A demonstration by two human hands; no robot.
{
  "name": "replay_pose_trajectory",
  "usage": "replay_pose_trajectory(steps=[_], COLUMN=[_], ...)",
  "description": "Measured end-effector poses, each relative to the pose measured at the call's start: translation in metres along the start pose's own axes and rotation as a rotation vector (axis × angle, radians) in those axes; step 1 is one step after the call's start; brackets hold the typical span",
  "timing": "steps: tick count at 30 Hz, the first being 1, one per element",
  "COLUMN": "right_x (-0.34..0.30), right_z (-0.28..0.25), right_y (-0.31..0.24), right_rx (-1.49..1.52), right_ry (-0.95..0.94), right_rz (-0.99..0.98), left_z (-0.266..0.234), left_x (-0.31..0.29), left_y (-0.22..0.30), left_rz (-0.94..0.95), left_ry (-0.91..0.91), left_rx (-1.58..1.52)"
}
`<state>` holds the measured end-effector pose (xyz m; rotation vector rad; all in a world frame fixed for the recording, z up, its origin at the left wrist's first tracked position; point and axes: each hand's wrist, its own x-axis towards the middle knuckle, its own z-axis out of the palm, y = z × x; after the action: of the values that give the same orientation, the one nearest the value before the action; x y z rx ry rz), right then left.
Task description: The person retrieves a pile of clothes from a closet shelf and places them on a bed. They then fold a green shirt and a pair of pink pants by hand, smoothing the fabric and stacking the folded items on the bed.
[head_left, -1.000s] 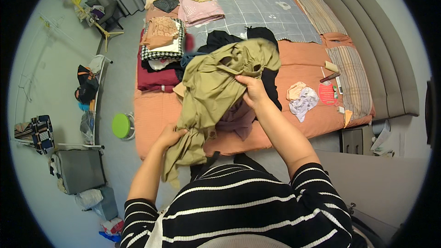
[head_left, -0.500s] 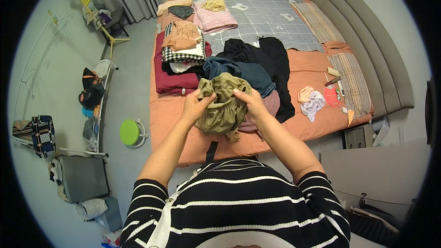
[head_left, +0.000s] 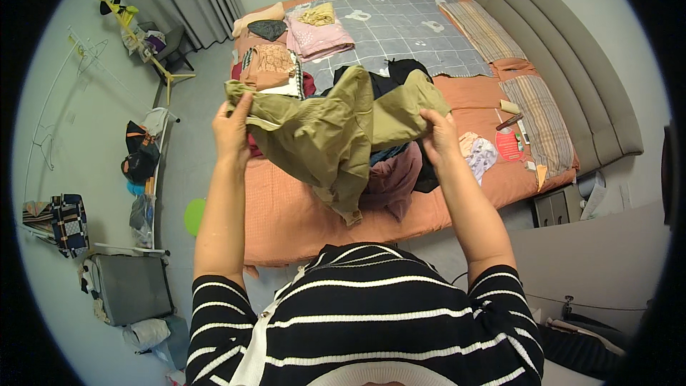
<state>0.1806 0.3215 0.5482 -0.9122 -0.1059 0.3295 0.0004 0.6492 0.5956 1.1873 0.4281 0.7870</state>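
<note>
A pair of olive-green trousers [head_left: 314,132] hangs stretched between my two hands above the near part of the bed. My left hand [head_left: 233,130] is closed on the waistband end, thumb on top. At the other side, my right hand [head_left: 441,140] grips a part that looks like a leg. One gathered end droops toward the bed's near edge. Behind and below the trousers lie a mauve garment [head_left: 394,179] and black clothing [head_left: 409,68], both partly covered. Dark blue denim shows only as a small patch beneath.
Folded clothes [head_left: 268,64] are stacked on the bed's left side, with a pink folded blanket [head_left: 318,39] beyond. Small pale garments [head_left: 482,156] lie to the right, near a red round fan [head_left: 509,146]. A green stool [head_left: 194,217] stands left of the bed [head_left: 286,229].
My hands have moved apart, left hand leftward and right hand rightward. The bunched trousers are now spread wide between them, covering more of the clothes behind.
</note>
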Motion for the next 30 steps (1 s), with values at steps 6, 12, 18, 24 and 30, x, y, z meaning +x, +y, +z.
replay_pose_trajectory(steps=[6, 12, 18, 24, 30], right_x=[0.026, -0.017, -0.016, -0.017, 0.025], right_z=[-0.064, 0.060, 0.100, 0.140, 0.225], right_y=[0.022, 0.050, 0.078, 0.012, -0.065], right_rx=[-1.675, -1.340, -1.348, -1.307, -1.515], right_ry=[-0.186, -0.816, -1.286, -1.333, -0.864], right_rz=[-0.138, -0.406, -0.270, -0.017, -0.938], left_z=[0.013, 0.033, 0.023, -0.046, -0.063], left_x=[-0.022, -0.056, -0.079, -0.051, -0.011], left_y=[0.006, 0.004, 0.059, 0.111, 0.161], left_rz=[-0.123, -0.200, -0.150, -0.034, 0.076], left_ry=[-0.077, -0.190, -0.365, -0.114, -0.075], left_rx=[0.030, 0.048, 0.015, 0.259, 0.655])
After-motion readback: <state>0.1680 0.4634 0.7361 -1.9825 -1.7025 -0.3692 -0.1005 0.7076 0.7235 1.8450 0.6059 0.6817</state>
